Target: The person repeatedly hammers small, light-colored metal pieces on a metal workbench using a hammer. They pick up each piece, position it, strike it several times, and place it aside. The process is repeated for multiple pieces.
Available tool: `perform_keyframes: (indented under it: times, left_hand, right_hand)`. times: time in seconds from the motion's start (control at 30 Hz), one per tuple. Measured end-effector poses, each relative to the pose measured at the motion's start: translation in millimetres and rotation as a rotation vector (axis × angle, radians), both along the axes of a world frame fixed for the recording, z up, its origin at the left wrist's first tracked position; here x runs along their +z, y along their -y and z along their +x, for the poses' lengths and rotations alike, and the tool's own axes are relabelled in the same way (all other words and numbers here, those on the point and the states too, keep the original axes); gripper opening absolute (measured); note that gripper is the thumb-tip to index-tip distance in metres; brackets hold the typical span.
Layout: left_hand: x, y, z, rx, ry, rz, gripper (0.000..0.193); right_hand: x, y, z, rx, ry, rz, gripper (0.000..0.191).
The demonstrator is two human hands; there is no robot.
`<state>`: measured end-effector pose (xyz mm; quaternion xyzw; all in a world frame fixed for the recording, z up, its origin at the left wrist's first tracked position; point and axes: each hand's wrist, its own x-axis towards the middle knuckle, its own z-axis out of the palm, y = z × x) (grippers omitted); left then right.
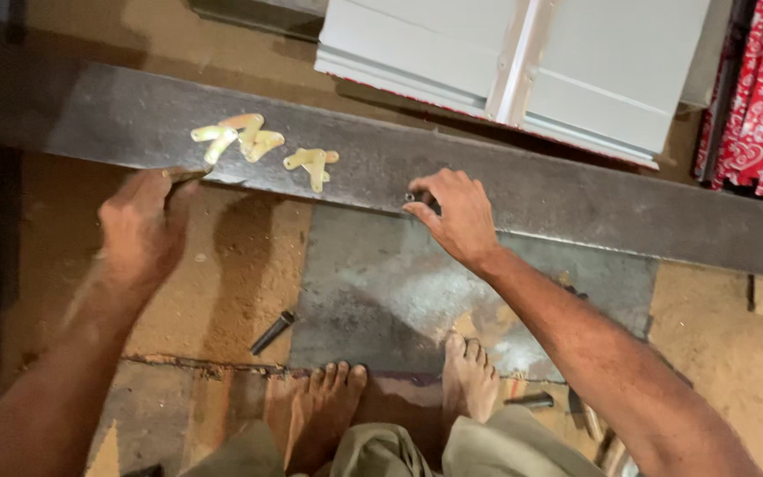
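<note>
Dark metal bar (576,199) lies across sandy floor (249,265), running left to right before our bare feet (320,415). Left hand (139,225) grips bar's near edge, fingers curled over it. Next, yellowish flat pieces (258,141) lie loose on bar, none fixed that we see. Right hand (457,212) pinches small dark part (419,196) against bar edge, fingers closed on it. Dark rod (273,331) on floor untouched. We judge work at early stage.

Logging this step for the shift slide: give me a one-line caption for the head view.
Squatting barefoot, the left hand grips the dark metal bar near brass-coloured plates while the right hand pinches a small dark piece.
</note>
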<state>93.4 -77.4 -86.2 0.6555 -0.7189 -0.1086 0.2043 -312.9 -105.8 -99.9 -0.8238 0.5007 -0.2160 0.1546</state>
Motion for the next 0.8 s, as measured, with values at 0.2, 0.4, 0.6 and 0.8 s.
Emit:
perform_keyframes:
  times: [0.2,0.4,0.6,0.8]
  left_hand:
    - [-12.1,-10.1,-125.9,-0.018,-0.918,0.519,0.03]
    - [-34.5,4.5,-188.7,0.108,-1.351,0.613,0.019]
    - [-50.7,10.6,-201.8,0.231,-1.392,0.662,0.021]
    - [-56.7,17.6,-209.1,0.256,-1.363,0.686,0.019]
  right_hand:
    - [-0.1,-47.1,-53.9,-0.09,0.217,0.139,0.021]
    - [-20.7,-160.4,-162.2,-0.566,-0.148,0.549,0.041]
    - [-53.1,-234.4,-227.0,-0.678,-0.694,0.896,0.063]
    - [-60.8,-237.1,-244.4,-0.535,-0.583,0.849,0.041]
